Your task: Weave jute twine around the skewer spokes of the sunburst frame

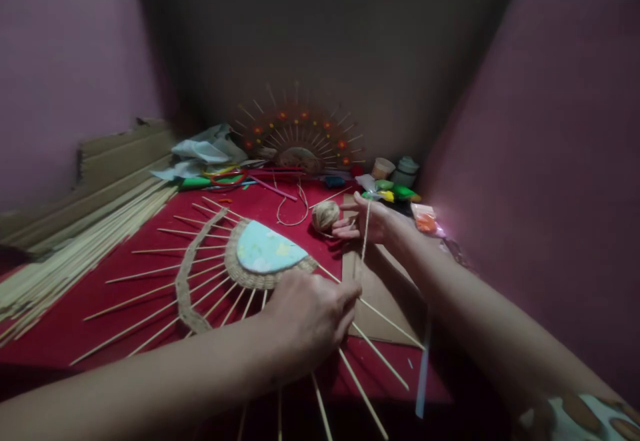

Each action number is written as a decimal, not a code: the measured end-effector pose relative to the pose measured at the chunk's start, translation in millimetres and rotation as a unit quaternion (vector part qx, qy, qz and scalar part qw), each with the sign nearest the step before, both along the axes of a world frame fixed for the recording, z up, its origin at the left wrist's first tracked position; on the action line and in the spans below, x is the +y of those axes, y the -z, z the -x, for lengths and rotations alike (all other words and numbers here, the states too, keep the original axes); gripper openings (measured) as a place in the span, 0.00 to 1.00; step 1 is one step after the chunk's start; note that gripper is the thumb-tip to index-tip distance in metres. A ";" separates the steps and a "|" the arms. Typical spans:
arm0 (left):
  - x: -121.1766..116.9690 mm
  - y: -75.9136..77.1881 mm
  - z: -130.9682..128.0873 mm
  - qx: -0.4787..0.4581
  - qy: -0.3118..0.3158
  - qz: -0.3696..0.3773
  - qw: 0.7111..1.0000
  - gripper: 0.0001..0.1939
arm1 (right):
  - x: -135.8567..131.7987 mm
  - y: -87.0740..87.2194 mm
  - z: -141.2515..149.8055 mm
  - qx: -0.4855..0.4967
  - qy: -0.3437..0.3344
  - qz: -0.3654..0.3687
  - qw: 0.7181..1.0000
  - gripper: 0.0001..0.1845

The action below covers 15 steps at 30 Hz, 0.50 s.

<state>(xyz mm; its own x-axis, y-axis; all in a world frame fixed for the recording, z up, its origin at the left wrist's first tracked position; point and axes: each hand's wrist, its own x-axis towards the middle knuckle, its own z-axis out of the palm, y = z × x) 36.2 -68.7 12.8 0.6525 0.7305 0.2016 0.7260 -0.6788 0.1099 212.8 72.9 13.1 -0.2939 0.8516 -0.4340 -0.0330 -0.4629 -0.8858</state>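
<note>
A half-round frame of thin sticks (pixel 165 269) fans out over the red table, with woven twine (pixel 235 273) around a light blue patterned half-circle (pixel 270 247). A curved woven band (pixel 184 284) crosses the sticks on the left. My left hand (pixel 313 314) is closed over the right side of the frame, thumb and finger pinching the twine strand (pixel 365 241) by a stick. That strand runs up over my right hand (pixel 367 219), whose fingers are stretched out and apart, close to the twine ball (pixel 326 215).
Cardboard (pixel 390 294) lies under the right-hand sticks. A bundle of sticks (pixel 100 247) and cardboard strips (pixel 125 154) are at left. Scissors (pixel 227 177), small packets (pixel 403 192) and a jar (pixel 406 171) sit behind. A decorated stick fan (pixel 300 137) leans at the back wall.
</note>
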 end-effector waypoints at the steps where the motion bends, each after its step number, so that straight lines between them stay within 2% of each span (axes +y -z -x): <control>1: -0.5 1.1 0.1 -0.009 0.006 -0.006 1.000 0.10 | 7.3 -2.5 2.8 0.022 0.014 -0.006 1.000 0.26; 3: 0.8 1.9 -0.4 -0.029 0.012 -0.019 0.999 0.09 | 24.0 -10.9 7.7 0.044 0.056 -0.050 0.996 0.29; 6: 7.2 -0.5 -2.1 -0.046 0.007 -0.024 0.999 0.08 | 50.9 -35.9 12.7 0.026 0.109 -0.177 0.978 0.33; 8: 12.2 -2.9 -3.1 -0.042 -0.005 -0.014 0.999 0.07 | 66.7 -61.4 12.7 -0.020 0.131 -0.275 0.952 0.33; 9: 14.4 -3.5 -3.4 -0.040 -0.010 -0.009 0.999 0.07 | 73.0 -76.1 11.3 -0.056 0.155 -0.333 0.928 0.30; 12: 17.8 -2.4 -3.3 -0.038 -0.012 0.001 0.999 0.08 | 82.9 -123.3 1.8 -0.082 0.192 -0.386 0.898 0.24; 13: 18.0 -1.4 -2.9 -0.037 -0.008 0.003 0.999 0.09 | 82.8 -138.9 -2.7 -0.121 0.203 -0.430 0.871 0.23; 15: 17.7 0.3 -2.3 -0.028 -0.004 0.007 1.000 0.09 | 77.8 -168.6 -12.7 -0.145 0.232 -0.472 0.838 0.23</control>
<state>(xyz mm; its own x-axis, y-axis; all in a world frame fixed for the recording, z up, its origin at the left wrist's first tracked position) 38.4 -51.1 12.5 0.6347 0.7386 0.2272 0.7238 -0.6712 0.1599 225.5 150.8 181.7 0.1643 0.8493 0.5017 0.2648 0.4520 -0.8518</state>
